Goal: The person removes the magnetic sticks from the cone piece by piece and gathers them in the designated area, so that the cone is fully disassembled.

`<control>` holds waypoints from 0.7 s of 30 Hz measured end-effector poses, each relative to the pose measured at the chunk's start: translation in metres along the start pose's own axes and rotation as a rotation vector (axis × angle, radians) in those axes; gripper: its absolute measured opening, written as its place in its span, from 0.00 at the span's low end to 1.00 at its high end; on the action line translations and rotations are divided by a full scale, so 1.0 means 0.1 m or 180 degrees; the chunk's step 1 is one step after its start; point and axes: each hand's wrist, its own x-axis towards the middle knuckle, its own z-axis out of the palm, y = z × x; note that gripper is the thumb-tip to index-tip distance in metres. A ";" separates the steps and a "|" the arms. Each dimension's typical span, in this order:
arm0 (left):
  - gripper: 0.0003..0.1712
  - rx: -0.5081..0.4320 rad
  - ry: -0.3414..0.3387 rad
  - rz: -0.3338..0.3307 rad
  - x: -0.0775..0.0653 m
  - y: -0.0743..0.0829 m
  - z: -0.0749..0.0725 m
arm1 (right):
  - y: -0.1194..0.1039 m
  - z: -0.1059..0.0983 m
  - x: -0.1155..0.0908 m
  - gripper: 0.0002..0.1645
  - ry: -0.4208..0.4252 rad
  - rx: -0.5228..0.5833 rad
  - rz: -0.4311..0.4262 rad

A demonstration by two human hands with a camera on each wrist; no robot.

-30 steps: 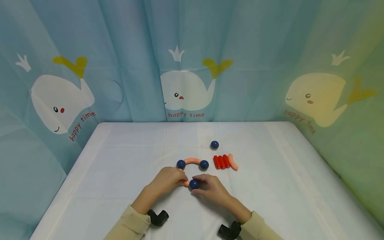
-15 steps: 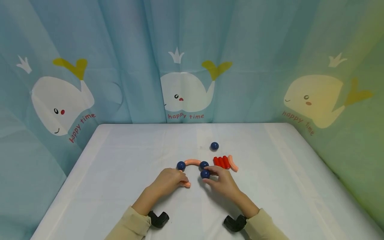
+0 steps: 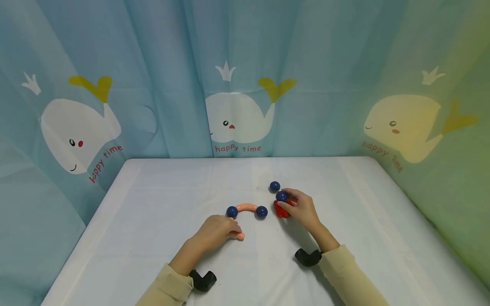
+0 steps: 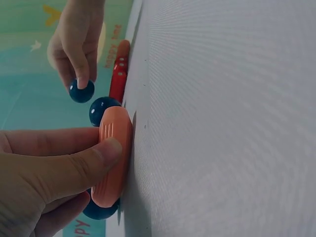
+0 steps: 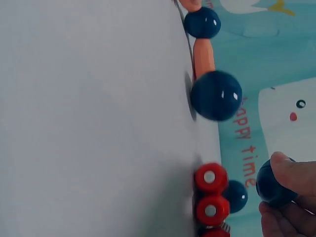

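Observation:
My left hand [image 3: 216,231] pinches a curved orange rod [image 4: 114,163] between thumb and fingers, low over the table. That rod reaches up to a blue ball [image 3: 232,212]. A second curved orange rod [image 3: 246,207] spans from this ball to another blue ball [image 3: 261,212]. My right hand [image 3: 304,209] grips a loose blue ball [image 5: 271,185], raised above the red rods [image 3: 281,209]. Round pale spots mark the red rods' ends in the right wrist view. Behind the held ball, one more blue ball [image 3: 274,186] rests on the table.
A white cloth covers the table [image 3: 172,182]. Blue curtains with whale prints [image 3: 241,117] hang along its back and sides. A black curved piece sits at each wrist, the left one [image 3: 203,280] and the right one [image 3: 308,257].
The right hand has taken the blue ball off the orange rod's near end and carried it up and right, over the red rods. My left hand keeps its grip on the rod.

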 end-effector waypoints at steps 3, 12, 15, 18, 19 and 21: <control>0.07 -0.0016 -0.0011 -0.0007 0.00 0.00 0.00 | 0.04 -0.05 0.09 0.25 -0.0108 0.0131 0.0168; 0.08 -0.0110 -0.0056 -0.0043 0.00 -0.01 -0.02 | 0.27 -0.18 0.45 0.26 -0.0418 0.0027 0.0685; 0.07 -0.0131 -0.0066 -0.0050 0.00 -0.02 -0.01 | 0.32 -0.20 0.52 0.26 -0.0485 -0.0103 0.0689; 0.07 -0.0141 -0.0063 -0.0048 0.00 -0.02 0.00 | 0.36 -0.20 0.56 0.26 -0.0525 -0.0237 0.0663; 0.07 -0.0137 -0.0057 -0.0046 0.00 -0.02 0.00 | 0.37 -0.20 0.56 0.26 -0.0537 -0.0263 0.0663; 0.07 -0.0124 -0.0058 -0.0046 0.00 -0.01 0.01 | 0.38 -0.19 0.58 0.26 -0.0582 -0.0285 0.0643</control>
